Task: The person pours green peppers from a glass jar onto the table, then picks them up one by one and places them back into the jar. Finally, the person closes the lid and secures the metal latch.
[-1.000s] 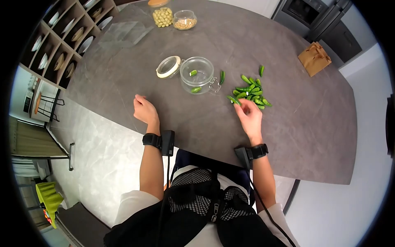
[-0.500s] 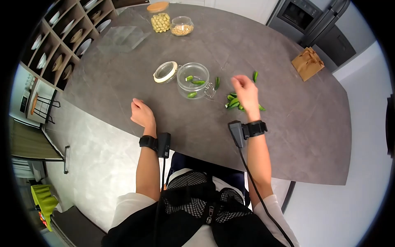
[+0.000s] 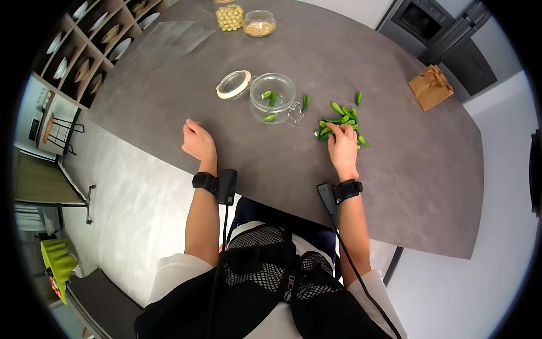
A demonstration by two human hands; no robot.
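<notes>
My right hand [image 3: 343, 148] is over a pile of small green cucumbers [image 3: 337, 108], its fingers bent down and closed around one in the pile. The fingertips partly hide what they grip. Left of the pile, a glass clip-top jar [image 3: 286, 90] stands upright with its lid [image 3: 234, 85] swung open to the left. Several small cucumbers [image 3: 270, 117] lie inside it. Between jar and pile lies a single cucumber [image 3: 306, 103], and another cucumber [image 3: 358, 98] lies behind the pile. My left hand [image 3: 199, 141] is closed in a loose fist near the table's front edge, with nothing visible in it.
Toward the back stand a jar of pale round pieces [image 3: 230, 18] and a glass bowl of small tan bits [image 3: 259, 27]. A clear plastic sheet [image 3: 178, 38] lies at the back left. On the right is a brown paper bag [image 3: 431, 88]. A cable hangs from each wrist unit.
My right hand has come down and nearer onto the cucumber pile and closed there. One cucumber in the jar has shifted. My left hand stays closed, and the view has tilted slightly.
</notes>
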